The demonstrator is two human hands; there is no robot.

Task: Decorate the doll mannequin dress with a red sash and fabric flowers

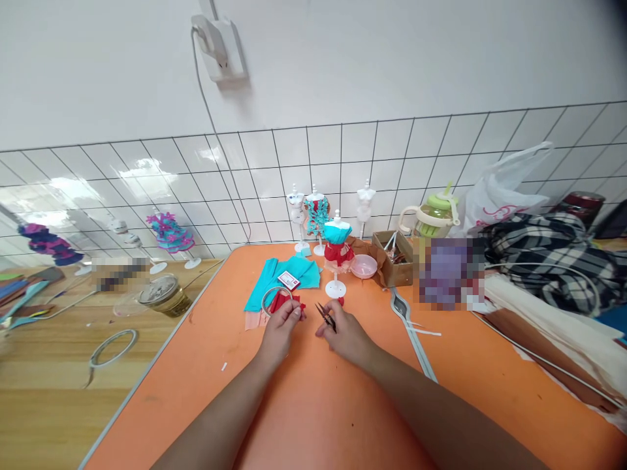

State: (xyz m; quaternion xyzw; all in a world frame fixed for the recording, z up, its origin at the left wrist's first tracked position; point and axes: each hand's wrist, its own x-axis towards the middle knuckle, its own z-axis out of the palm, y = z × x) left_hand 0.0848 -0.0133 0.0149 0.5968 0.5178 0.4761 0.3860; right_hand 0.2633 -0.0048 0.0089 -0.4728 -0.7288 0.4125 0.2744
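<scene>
My left hand pinches a small red piece of crepe paper or cloth between thumb and fingers. In my right hand is a pair of small dark scissors, blades pointing left toward the red piece but apart from it. Beside my left hand a thin ring, like a tape roll, rests over more red material. Behind it lies a turquoise sheet with a small white-and-red card on top. A mini mannequin in a turquoise top and red ruffled skirt stands just beyond my hands.
More mini mannequins stand along the tiled wall. Right of centre are a pink bowl, a cardboard box of tools and a grey zipper-like strip. A cup and plaid cloth sit farther right; a jar stands left.
</scene>
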